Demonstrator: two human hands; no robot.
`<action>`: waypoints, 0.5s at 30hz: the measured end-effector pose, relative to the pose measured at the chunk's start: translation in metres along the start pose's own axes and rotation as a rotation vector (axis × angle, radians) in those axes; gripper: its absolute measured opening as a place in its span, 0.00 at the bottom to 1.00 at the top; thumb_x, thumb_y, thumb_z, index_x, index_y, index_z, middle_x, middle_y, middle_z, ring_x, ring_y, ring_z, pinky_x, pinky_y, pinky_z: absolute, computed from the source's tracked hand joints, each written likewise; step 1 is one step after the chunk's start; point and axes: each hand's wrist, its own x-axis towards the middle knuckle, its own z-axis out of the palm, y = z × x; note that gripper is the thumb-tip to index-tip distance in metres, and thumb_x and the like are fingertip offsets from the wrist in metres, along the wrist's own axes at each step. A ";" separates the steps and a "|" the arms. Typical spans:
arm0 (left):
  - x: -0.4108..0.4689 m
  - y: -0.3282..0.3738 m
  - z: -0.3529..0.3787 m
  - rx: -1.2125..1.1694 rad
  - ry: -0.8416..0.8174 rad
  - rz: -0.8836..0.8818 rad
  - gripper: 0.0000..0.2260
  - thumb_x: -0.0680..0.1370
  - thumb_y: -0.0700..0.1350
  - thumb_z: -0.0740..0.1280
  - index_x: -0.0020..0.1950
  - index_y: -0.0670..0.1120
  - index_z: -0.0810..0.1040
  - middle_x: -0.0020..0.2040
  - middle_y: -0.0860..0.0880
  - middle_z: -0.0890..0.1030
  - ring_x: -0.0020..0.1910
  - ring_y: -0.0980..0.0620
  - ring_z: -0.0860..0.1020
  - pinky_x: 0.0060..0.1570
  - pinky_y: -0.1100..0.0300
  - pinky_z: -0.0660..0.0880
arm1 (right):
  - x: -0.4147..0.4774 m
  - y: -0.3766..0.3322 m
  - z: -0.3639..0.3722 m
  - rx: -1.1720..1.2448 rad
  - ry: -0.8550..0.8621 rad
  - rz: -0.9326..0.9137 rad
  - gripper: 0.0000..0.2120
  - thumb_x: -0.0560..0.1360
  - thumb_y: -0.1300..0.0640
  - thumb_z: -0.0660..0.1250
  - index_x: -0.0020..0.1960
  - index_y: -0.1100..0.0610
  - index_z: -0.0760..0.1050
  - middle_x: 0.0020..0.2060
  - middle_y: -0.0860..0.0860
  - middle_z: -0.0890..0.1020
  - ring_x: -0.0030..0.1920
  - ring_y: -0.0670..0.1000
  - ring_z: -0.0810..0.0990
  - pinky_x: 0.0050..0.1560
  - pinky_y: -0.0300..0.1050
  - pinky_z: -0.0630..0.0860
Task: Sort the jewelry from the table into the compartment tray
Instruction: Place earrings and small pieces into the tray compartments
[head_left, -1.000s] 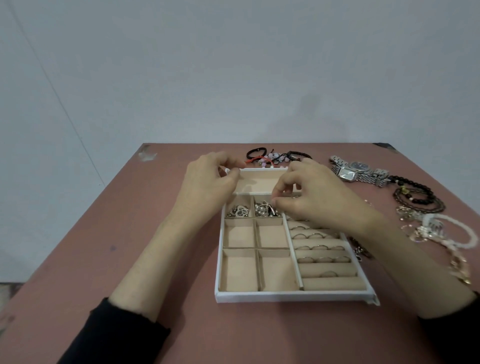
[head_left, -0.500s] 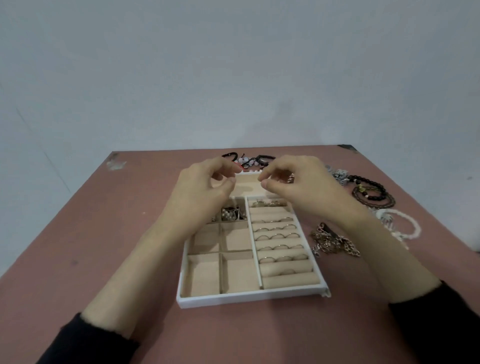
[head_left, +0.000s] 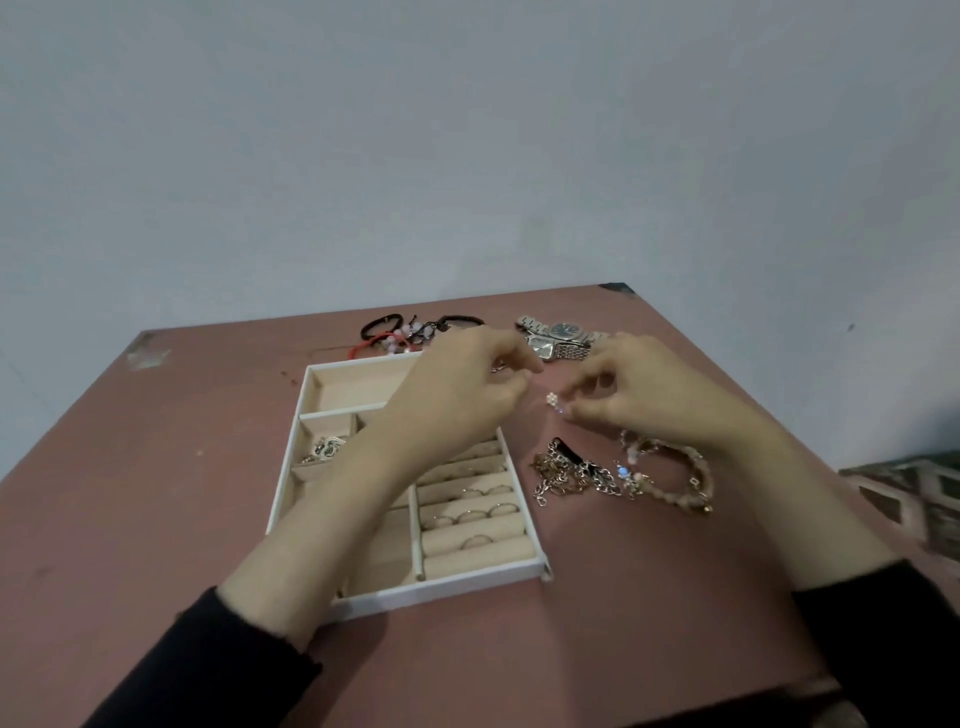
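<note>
Where the pale grey wall meets it, a reddish-brown tabletop (head_left: 156, 519) fills the lower view, with a worn, light patch (head_left: 148, 357) at its far left corner. Left of centre lies the white compartment tray (head_left: 310, 382) with its beige lining; a small far compartment holds a heap of silver pieces (head_left: 324, 449), and the padded rolls along its right side carry rings (head_left: 480, 514). Beyond the tray's far rim lie black and red cord bracelets (head_left: 410, 332). The left grip (head_left: 462, 395) hovers over the tray's far right part with fingers curled and thumb near the forefinger; whether it holds anything cannot be told. Just to its right, above bare tabletop beside the tray, a small white flower-shaped piece (head_left: 552, 400) is pinched at the fingertips of the right grip (head_left: 639, 400). Nearer than that hand lies a tangle of chains (head_left: 569, 475), touching a beaded bracelet (head_left: 680, 480) to its right. Two silver watches (head_left: 563, 338) rest by the far edge. Past the tabletop's right side, a dark patterned surface (head_left: 924, 493) shows low down. Black sleeves (head_left: 218, 670) cover both forearms.
</note>
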 end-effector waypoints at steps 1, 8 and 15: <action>0.000 0.001 0.002 0.003 -0.006 0.003 0.08 0.74 0.40 0.65 0.49 0.48 0.82 0.43 0.53 0.80 0.35 0.62 0.72 0.40 0.65 0.67 | 0.000 0.001 0.002 -0.029 -0.003 -0.001 0.06 0.68 0.51 0.73 0.45 0.47 0.83 0.34 0.44 0.75 0.39 0.42 0.72 0.42 0.40 0.67; -0.001 0.009 0.013 0.043 -0.067 0.010 0.06 0.75 0.43 0.66 0.48 0.48 0.82 0.42 0.50 0.79 0.43 0.54 0.74 0.44 0.60 0.68 | 0.000 -0.002 0.009 -0.032 -0.005 0.015 0.11 0.69 0.55 0.72 0.30 0.48 0.75 0.31 0.46 0.75 0.38 0.48 0.75 0.38 0.41 0.69; 0.000 0.020 0.024 0.021 -0.187 0.077 0.06 0.75 0.43 0.66 0.45 0.51 0.83 0.36 0.61 0.75 0.32 0.72 0.71 0.34 0.79 0.64 | 0.002 0.008 0.003 0.377 0.208 0.205 0.04 0.69 0.59 0.69 0.37 0.52 0.81 0.30 0.44 0.80 0.28 0.38 0.74 0.31 0.30 0.70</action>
